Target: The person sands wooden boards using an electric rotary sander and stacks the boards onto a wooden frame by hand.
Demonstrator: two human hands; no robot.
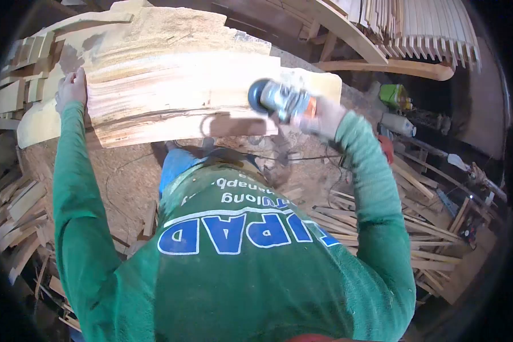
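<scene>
right hand [323, 117] gripping grinder [279, 100], curved wood [171, 85]
</scene>
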